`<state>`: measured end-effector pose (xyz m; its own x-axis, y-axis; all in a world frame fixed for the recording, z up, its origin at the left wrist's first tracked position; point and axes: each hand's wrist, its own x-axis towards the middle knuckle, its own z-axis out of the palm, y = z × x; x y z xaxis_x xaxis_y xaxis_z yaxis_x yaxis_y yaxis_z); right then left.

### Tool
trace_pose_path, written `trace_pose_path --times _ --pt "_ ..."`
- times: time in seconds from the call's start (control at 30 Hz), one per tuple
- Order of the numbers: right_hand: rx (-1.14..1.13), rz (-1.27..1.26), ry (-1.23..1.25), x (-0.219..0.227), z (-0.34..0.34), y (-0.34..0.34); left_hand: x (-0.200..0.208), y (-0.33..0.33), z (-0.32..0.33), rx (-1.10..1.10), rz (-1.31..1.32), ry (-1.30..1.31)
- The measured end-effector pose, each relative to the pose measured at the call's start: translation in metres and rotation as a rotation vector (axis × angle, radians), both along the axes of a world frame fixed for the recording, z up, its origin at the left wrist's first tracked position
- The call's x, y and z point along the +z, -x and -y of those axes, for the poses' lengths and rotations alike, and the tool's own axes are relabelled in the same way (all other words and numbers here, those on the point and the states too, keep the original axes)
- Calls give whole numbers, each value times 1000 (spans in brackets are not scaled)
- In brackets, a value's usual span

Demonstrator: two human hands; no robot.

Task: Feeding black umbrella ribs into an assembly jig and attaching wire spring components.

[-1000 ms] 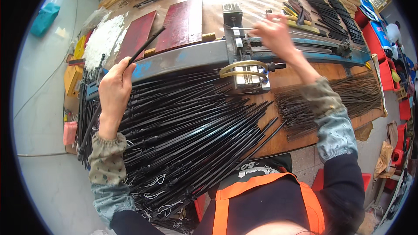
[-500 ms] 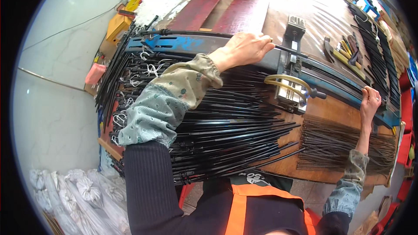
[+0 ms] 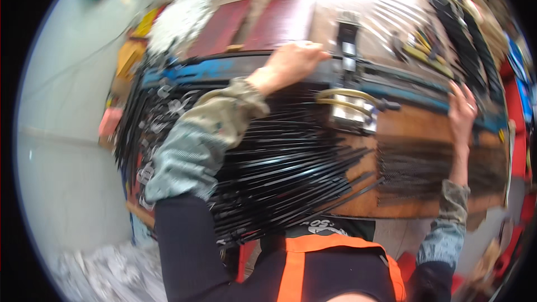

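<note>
My left hand (image 3: 293, 64) is closed in a pinch around a thin black rod (image 3: 251, 53) lying along the long blue metal rail (image 3: 196, 71). Just right of that hand stands a metal clamp fixture (image 3: 352, 114) with a curved yellowish hose (image 3: 347, 94) and a dark knob. My right hand (image 3: 462, 109) is at the rail's right part, its fingers stretched up over the rail's edge, slightly blurred. Below the left forearm, many black rods (image 3: 279, 162) are spread in a dense layer. White ties (image 3: 179, 103) show at their left ends.
Coil springs (image 3: 442, 170) lie in a pile at the right of the wooden table (image 3: 358, 201). Two dark red boards (image 3: 282, 22) lie behind the rail. Hand tools (image 3: 428, 56) and black bundles (image 3: 456, 33) are at the back right. White bags (image 3: 106, 271) sit lower left.
The view has shifted, so the table sits further left in the picture. My right hand's fingers have loosened from a curled grip; my left hand stays pinched near the clamp fixture.
</note>
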<state>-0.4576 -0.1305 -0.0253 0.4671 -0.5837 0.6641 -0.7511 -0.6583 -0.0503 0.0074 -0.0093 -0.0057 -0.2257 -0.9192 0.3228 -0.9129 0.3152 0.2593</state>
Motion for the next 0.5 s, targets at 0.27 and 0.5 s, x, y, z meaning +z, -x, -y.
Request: trace_pose_path --times 0.27,0.5 --pt "194 52 -142 -4 -102 -66 4 17 0 154 132 13" --pt "254 144 -218 -10 -111 -94 -7 15 0 209 180 12"
